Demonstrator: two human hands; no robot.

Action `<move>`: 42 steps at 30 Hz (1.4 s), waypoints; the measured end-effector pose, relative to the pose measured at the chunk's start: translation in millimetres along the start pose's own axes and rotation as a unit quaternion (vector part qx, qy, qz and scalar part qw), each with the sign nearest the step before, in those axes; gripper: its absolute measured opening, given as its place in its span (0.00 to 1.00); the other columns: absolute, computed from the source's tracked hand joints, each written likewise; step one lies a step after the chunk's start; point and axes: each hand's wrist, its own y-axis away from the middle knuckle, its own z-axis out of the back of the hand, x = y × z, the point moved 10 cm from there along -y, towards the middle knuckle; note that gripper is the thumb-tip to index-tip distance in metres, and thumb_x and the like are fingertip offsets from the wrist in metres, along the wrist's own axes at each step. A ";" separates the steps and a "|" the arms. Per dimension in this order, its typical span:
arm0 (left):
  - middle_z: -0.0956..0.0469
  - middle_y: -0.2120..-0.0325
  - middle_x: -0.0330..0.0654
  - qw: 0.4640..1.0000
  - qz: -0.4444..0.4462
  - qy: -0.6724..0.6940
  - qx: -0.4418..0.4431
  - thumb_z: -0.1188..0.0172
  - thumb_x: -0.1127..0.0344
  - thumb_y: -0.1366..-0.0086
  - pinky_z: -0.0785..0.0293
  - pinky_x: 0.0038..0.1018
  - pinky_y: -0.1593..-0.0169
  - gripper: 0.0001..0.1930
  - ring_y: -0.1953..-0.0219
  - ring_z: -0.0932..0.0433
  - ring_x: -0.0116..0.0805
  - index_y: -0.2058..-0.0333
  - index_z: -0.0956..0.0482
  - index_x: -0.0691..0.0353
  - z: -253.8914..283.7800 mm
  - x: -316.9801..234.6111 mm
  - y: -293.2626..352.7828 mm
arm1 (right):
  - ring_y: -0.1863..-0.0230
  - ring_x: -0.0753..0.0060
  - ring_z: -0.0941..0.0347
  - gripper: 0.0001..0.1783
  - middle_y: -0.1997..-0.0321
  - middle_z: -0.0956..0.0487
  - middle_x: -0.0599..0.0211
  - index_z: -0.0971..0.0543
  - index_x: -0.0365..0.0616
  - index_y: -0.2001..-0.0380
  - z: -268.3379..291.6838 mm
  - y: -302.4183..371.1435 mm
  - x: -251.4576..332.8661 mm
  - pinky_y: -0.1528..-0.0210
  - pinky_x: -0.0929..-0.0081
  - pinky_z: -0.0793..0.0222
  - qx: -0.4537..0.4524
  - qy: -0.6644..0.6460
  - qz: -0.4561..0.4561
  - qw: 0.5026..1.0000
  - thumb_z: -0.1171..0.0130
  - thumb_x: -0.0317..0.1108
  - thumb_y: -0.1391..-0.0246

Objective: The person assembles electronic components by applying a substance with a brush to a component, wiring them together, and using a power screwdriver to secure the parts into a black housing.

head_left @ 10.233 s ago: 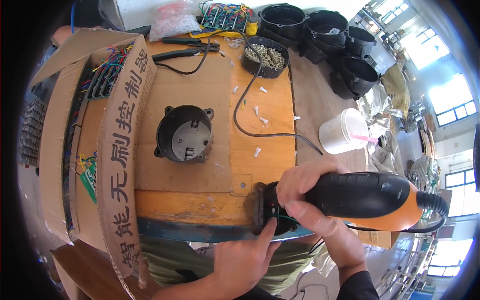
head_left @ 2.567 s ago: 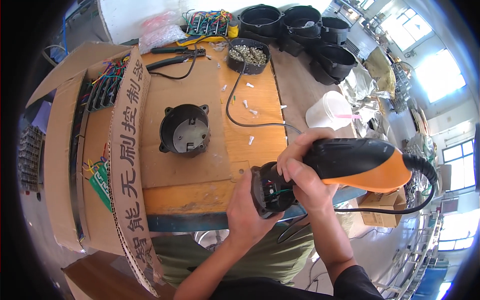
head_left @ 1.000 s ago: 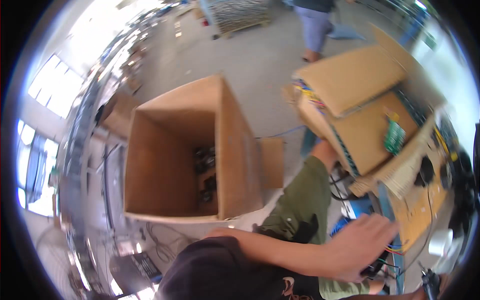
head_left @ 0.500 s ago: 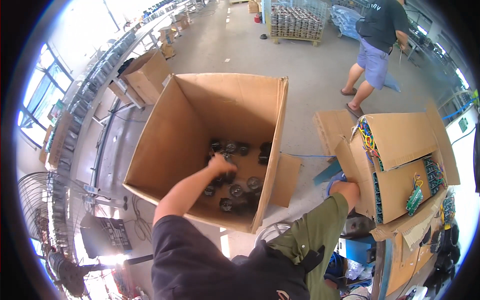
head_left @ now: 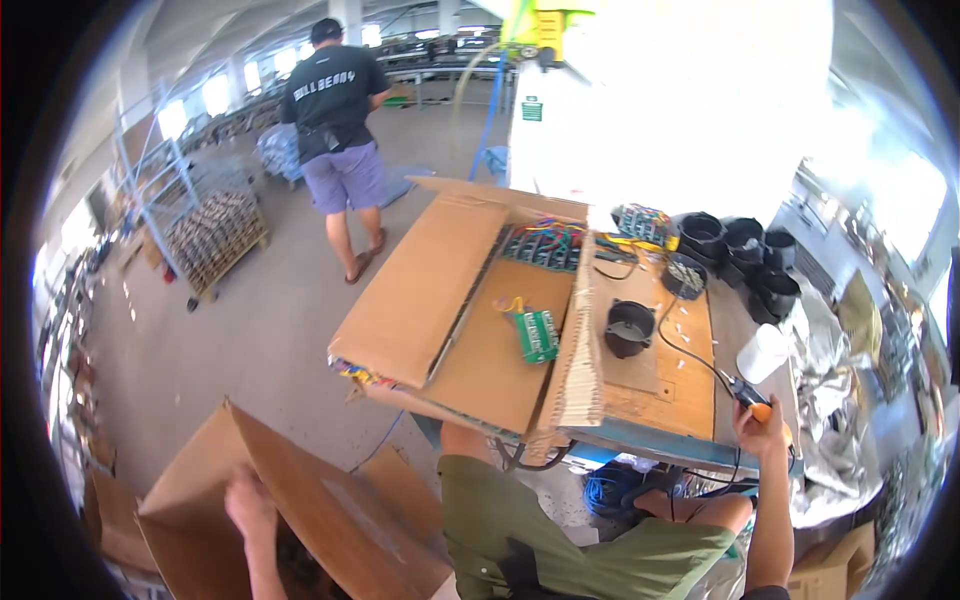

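My left hand (head_left: 250, 505) is over the open top of the large cardboard box (head_left: 330, 490) at the lower left; its fingers are blurred, and whether it holds anything is not visible. On the right, my right hand (head_left: 762, 430) is closed around a black-and-orange hand tool (head_left: 750, 398) at the bench's near corner. A dark cable runs near the tool across the wooden bench top (head_left: 690, 385). Left of it stands a black round plastic housing (head_left: 630, 330), open side up. Behind that, a black cup (head_left: 685, 277) holds small pale pieces.
A cardboard carton (head_left: 420, 280) of wired circuit boards sits left of the bench top, one green board (head_left: 537, 337) lying on its flap. Several black housings (head_left: 742, 243) stand at the back right beside a white container (head_left: 762, 353). A person (head_left: 340, 140) stands beyond, near a wire cage (head_left: 215, 235).
My view has swung right toward the bench. My left hand has risen from the bottom of the box toward its top. My right hand, unseen before, now shows with the tool.
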 end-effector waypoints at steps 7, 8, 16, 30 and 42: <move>0.20 0.65 0.48 0.888 -0.363 0.276 0.050 0.32 0.63 0.43 0.23 0.39 0.56 0.21 0.62 0.20 0.49 0.53 0.25 0.62 102.0 -376.1 -35.2 | 0.58 0.68 0.21 0.27 0.51 0.21 0.55 0.28 0.33 0.46 1.9 13.5 -5.0 0.68 0.84 0.22 0.017 0.003 0.018 1.000 0.53 0.47 0.35; 0.22 0.59 0.52 0.868 -0.419 0.262 0.060 0.31 0.59 0.43 0.24 0.40 0.51 0.28 0.56 0.21 0.50 0.47 0.29 0.63 73.2 -416.3 -33.0 | 0.59 0.69 0.21 0.25 0.53 0.20 0.56 0.27 0.34 0.48 -2.8 11.8 -8.4 0.67 0.85 0.22 0.037 0.018 0.025 0.999 0.54 0.46 0.34; 0.30 0.53 0.55 0.906 -0.389 0.101 0.135 0.21 0.55 0.59 0.22 0.42 0.49 0.42 0.49 0.26 0.56 0.48 0.31 0.69 -71.2 -511.6 -73.2 | 0.67 0.76 0.22 0.16 0.67 0.19 0.70 0.19 0.40 0.61 -279.2 123.2 -206.7 0.64 0.77 0.28 0.310 0.511 0.225 0.770 0.43 0.43 0.38; 0.34 0.47 0.57 0.834 -0.221 0.485 -0.139 0.25 0.72 0.54 0.21 0.39 0.56 0.50 0.51 0.24 0.51 0.36 0.50 0.68 76.6 -451.3 -54.7 | 0.67 0.45 0.19 0.33 0.74 0.20 0.43 0.16 0.36 0.71 -410.8 64.0 -307.3 0.61 0.59 0.28 0.250 0.643 0.428 0.584 0.50 0.60 0.36; 0.17 0.75 0.45 0.724 -0.103 0.667 0.140 0.36 0.71 0.36 0.21 0.25 0.72 0.09 0.75 0.17 0.29 0.63 0.24 0.70 -17.0 -460.2 -75.2 | 0.74 0.36 0.23 0.26 0.82 0.24 0.41 0.18 0.33 0.73 -417.4 75.9 -322.3 0.69 0.49 0.27 0.260 0.634 0.551 0.476 0.48 0.48 0.36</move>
